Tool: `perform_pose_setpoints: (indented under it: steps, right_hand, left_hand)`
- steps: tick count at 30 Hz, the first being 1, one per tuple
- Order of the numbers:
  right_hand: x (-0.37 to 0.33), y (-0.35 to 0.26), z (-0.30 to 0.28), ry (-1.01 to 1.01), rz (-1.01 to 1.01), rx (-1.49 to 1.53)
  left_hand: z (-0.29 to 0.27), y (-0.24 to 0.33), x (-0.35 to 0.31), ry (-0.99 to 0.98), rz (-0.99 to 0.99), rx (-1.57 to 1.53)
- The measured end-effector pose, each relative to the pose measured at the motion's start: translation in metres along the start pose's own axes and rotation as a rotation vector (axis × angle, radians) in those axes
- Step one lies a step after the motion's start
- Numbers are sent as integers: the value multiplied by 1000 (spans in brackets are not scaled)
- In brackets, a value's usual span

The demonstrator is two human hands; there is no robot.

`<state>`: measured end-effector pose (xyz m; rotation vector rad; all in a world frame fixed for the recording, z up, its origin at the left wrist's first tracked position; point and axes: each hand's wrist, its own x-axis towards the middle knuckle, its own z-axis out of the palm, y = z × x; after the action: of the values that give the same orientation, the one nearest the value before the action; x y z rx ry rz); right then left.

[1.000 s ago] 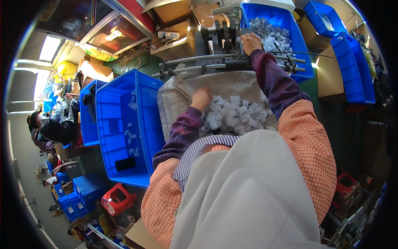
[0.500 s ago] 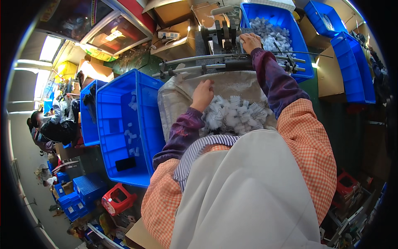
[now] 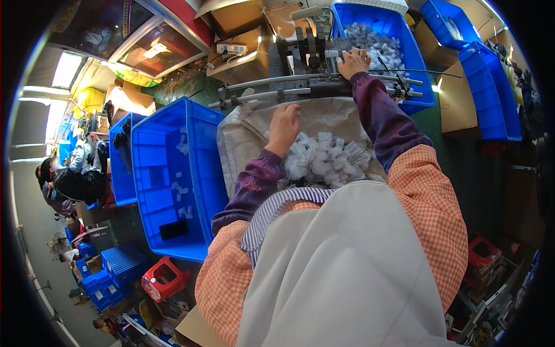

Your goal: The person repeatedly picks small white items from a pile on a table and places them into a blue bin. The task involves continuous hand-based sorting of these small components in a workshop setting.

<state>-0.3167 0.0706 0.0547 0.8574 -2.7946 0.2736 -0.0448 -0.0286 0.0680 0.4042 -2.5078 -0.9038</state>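
Observation:
My right hand [image 3: 354, 63] is at the dark machine [image 3: 312, 49] beyond the cloth. Its fingers are bent and closed beside a small white ridged plastic piece [image 3: 331, 53], which they seem to pinch at the machine's right side. My left hand [image 3: 283, 128] hovers over the beige cloth [image 3: 245, 130] with its fingers curled together; anything inside them is hidden. Just right of it, a pile of white translucent pieces with thin wire-like teeth [image 3: 329, 156] lies on the cloth in front of me. Metal rods [image 3: 272, 92] run across between the cloth and the machine.
A blue bin [image 3: 202, 168] with a few white pieces and a black flat object [image 3: 173, 229] stands at my left. Another blue bin [image 3: 421, 75], heaped with white pieces, is at the far right. A thin dark rod [image 3: 433, 72] sticks out rightward. A red stool [image 3: 166, 279] stands lower left.
My right hand has shifted slightly and its fingers have bent more; the white piece beside them now shows. My left hand has risen a little, its fingers drawn closer together.

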Motion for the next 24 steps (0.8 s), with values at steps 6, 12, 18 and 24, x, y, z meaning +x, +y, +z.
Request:
perform_pose_setpoints:
  steps: [6, 12, 18, 24]
  right_hand:
    - [0, -39, 9, 14, -40, 9]
    - [-4, -65, 4, 48, -95, 19]
    - [1, -23, 9, 10, -68, -15]
    - [27, 26, 6, -155, -57, -40]
  left_hand:
    - [-5, 17, 4, 8, 10, 0]
    - [-6, 15, 3, 66, 39, 49]
    - [-14, 20, 8, 19, -208, -291]
    - [-6, 21, 13, -14, -277, -658]
